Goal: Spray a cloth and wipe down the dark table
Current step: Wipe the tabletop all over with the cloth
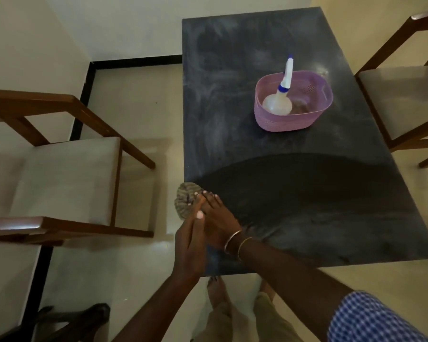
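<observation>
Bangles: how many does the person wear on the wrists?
2. One thin metal bangle lies on the right wrist, nearer the right hand; the second lies just behind it, nearer the elbow. The left wrist shows none, but its underside is hidden.

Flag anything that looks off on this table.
The dark table is unevenly clean: whitish smears cover the far part around the purple basket, while the near band is dark. The cloth overhangs the near left edge under the right hand.

Purple basket (282, 122) (latticed) between left chair (67, 174) and right chair (405, 102).
</observation>
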